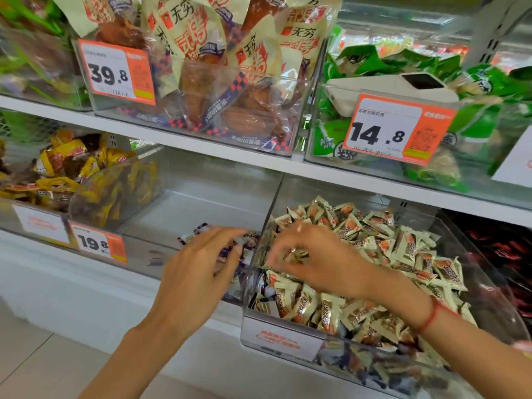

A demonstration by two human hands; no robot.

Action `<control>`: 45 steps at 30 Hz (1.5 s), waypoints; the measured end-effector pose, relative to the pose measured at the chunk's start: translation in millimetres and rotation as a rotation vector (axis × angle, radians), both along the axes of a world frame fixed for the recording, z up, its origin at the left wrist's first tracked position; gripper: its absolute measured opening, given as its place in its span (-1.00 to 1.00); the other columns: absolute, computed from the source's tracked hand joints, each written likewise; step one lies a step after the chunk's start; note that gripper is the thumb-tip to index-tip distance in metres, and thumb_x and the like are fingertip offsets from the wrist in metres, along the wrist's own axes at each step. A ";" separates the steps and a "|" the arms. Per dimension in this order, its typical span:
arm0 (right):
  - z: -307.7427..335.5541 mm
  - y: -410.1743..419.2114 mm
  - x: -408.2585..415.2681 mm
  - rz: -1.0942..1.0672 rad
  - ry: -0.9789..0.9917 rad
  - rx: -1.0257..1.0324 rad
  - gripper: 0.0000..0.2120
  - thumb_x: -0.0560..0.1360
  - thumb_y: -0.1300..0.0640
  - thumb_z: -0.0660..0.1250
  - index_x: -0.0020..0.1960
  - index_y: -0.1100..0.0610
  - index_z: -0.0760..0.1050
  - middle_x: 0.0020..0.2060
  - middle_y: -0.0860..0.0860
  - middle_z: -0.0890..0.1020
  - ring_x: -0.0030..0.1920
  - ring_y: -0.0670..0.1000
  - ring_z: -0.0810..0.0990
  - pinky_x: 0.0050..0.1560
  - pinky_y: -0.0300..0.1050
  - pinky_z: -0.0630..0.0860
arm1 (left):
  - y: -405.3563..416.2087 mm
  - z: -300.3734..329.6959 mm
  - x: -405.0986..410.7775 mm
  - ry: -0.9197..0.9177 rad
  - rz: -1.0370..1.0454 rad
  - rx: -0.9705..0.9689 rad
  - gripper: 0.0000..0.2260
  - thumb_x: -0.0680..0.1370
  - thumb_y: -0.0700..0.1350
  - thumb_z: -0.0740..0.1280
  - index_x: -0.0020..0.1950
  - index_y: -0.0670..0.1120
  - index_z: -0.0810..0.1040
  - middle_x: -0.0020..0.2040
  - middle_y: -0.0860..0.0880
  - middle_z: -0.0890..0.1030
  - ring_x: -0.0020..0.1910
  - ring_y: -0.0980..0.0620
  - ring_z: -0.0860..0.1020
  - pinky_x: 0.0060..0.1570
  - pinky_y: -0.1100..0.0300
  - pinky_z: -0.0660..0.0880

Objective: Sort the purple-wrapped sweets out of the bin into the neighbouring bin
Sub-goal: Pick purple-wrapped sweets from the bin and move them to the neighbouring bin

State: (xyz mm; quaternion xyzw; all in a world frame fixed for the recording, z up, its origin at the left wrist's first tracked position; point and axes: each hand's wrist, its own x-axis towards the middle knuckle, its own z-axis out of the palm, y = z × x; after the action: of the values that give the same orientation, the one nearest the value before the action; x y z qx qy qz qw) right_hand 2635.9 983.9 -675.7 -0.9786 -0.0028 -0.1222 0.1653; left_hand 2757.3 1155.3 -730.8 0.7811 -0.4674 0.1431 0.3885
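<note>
Head view is looking down at a clear bin (475,249) full of cream sweets (397,249). Over its left edge, the right hand (319,260) is pinching something small, too blurry to name. Left of that bin, the left hand (198,269) is reaching, fingers straight, onto purple-wrapped sweets (198,230) lying in the neighbouring bin (201,203).

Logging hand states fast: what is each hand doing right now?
Left hand: fingers extended over the purple-wrapped sweets in the neighbouring bin; open.
Right hand: fingers curled in the cream-wrapped sweets; motion-blurred, grip cannot be told.
</note>
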 end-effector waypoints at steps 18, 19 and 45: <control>-14.9 2.9 -26.2 -0.058 0.097 0.952 -0.71 0.60 0.03 0.16 0.13 0.13 0.60 0.00 0.06 0.68 0.00 0.02 0.63 -0.01 -0.15 0.53 | -19.8 -1.6 -49.4 0.124 -0.140 -0.095 -0.53 0.56 0.25 0.14 0.46 0.22 0.25 0.23 0.30 0.46 0.19 0.39 0.39 0.12 0.51 0.33; -12.9 4.5 -27.5 -0.060 0.103 1.044 -0.70 0.59 0.03 0.17 0.14 0.14 0.59 -0.01 0.02 0.68 -0.01 -0.05 0.63 -0.03 -0.23 0.52 | -22.0 -1.7 -50.6 0.160 -0.139 -0.136 -0.54 0.55 0.27 0.15 0.45 0.26 0.26 0.21 0.30 0.50 0.14 0.38 0.45 0.05 0.48 0.39; -16.8 -53.7 10.7 -0.336 -0.165 -0.336 -0.74 0.58 0.03 0.27 0.24 0.03 0.54 0.11 -0.04 0.61 0.12 0.00 0.57 0.13 -0.16 0.51 | -8.6 6.5 -30.0 0.401 -0.101 -0.236 -0.83 0.56 -0.02 0.25 0.02 0.30 0.44 -0.04 0.26 0.57 -0.06 0.23 0.55 -0.06 0.15 0.56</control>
State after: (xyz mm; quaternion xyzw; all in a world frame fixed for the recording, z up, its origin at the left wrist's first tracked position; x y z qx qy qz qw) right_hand 2646.6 930.2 -692.5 -0.9658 0.1262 -0.2254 -0.0233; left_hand 2727.3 1146.7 -724.3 0.7187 -0.3994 0.0191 0.5688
